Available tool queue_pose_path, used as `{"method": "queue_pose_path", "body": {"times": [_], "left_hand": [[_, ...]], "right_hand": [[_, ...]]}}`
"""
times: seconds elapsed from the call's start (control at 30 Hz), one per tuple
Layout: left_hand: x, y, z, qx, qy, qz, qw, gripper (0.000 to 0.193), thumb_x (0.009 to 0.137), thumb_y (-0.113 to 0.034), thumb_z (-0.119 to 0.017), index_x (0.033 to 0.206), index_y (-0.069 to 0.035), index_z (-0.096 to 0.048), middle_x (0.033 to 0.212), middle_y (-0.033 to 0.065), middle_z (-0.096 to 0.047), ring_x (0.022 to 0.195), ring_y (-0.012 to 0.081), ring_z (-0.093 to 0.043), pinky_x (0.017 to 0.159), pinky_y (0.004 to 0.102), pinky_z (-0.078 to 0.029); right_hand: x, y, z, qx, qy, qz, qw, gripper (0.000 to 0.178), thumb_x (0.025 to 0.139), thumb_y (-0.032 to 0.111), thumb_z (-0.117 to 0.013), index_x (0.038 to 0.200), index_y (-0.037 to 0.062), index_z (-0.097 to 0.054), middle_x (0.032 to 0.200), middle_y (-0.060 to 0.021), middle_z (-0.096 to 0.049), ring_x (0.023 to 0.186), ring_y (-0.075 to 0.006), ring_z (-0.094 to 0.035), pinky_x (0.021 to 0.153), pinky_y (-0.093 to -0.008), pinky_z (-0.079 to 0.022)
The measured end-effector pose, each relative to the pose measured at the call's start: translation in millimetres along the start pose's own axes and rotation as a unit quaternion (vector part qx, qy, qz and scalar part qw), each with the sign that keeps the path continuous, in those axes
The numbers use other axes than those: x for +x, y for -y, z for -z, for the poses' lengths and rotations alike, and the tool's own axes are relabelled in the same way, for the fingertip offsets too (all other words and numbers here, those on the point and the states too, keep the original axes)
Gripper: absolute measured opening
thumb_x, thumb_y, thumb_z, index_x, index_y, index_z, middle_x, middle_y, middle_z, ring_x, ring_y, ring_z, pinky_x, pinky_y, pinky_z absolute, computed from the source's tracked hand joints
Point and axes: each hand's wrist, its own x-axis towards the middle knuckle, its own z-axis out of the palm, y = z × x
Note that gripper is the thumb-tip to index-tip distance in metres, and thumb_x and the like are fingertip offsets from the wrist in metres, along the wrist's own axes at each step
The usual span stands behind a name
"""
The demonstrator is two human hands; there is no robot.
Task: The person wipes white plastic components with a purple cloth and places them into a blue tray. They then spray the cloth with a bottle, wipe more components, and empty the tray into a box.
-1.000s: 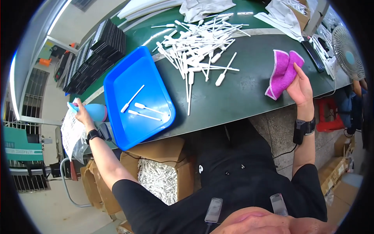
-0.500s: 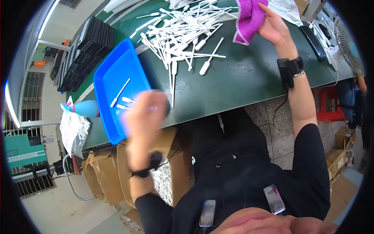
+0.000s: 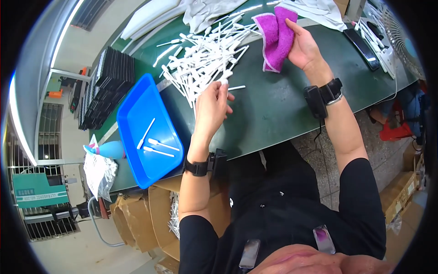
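White capital lettering (image 3: 41,199) on a green machine cabinet (image 3: 51,184) at left, darker characters (image 3: 25,192) above

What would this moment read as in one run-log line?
Left hand: at heap of white droppers, grip unclear | Right hand: holding purple cloth | Blue tray: three droppers inside

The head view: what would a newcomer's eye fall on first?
Probably the bright blue tray at the left of the green table, with three white droppers inside. Next, the magenta cloth in the right hand, right of top centre. Between them spreads a tangled pile of white droppers, the left hand at its near edge.
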Motion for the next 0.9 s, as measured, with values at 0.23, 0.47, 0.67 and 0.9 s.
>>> {"method": "queue_pose_path", "body": {"times": [0.23, 0.47, 0.67, 0.9], "left_hand": [[15, 15, -13, -0.363, 0.019, 0.065, 0.929, 0.027, 0.095, -0.024, -0.054, 0.107, 0.000, -0.060, 0.081, 0.0056, -0.066, 0.054, 0.0054, -0.054, 0.043, 0.0182, -0.040], [14, 23, -17, -0.445, 0.018, 0.082, 0.892, 0.027, 0.095, -0.022, -0.055, 0.111, 0.000, -0.056, 0.088, 0.0053, -0.065, 0.065, 0.0067, -0.057, 0.045, 0.0177, -0.040], [12, 28, -16, -0.526, 0.042, 0.089, 0.845, 0.020, 0.095, -0.022, -0.056, 0.104, -0.004, -0.057, 0.090, 0.0034, -0.063, 0.070, 0.0081, -0.057, 0.047, 0.0189, -0.039], [9, 18, -14, -0.547, 0.013, 0.082, 0.833, 0.019, 0.095, -0.022, -0.055, 0.104, -0.005, -0.056, 0.086, 0.0018, -0.061, 0.065, 0.0068, -0.054, 0.043, 0.0179, -0.038]], "right_hand": [[7, -3, 17, -0.008, 0.000, -0.018, 1.000, 0.028, 0.097, 0.022, -0.048, 0.115, 0.0029, -0.056, 0.110, -0.0077, -0.064, 0.098, -0.0202, -0.061, 0.092, -0.0365, -0.046], [6, -4, 16, -0.031, -0.001, -0.021, 0.999, 0.028, 0.097, 0.022, -0.048, 0.115, 0.0024, -0.056, 0.108, -0.0076, -0.065, 0.096, -0.0197, -0.061, 0.090, -0.0361, -0.046], [4, -4, 13, -0.041, 0.002, -0.014, 0.999, 0.028, 0.097, 0.022, -0.048, 0.114, 0.0023, -0.057, 0.108, -0.0073, -0.064, 0.096, -0.0189, -0.061, 0.089, -0.0358, -0.047], [3, -4, 12, -0.050, -0.008, -0.015, 0.999, 0.028, 0.097, 0.023, -0.048, 0.114, 0.0022, -0.057, 0.108, -0.0073, -0.064, 0.096, -0.0187, -0.061, 0.089, -0.0356, -0.047]]}}
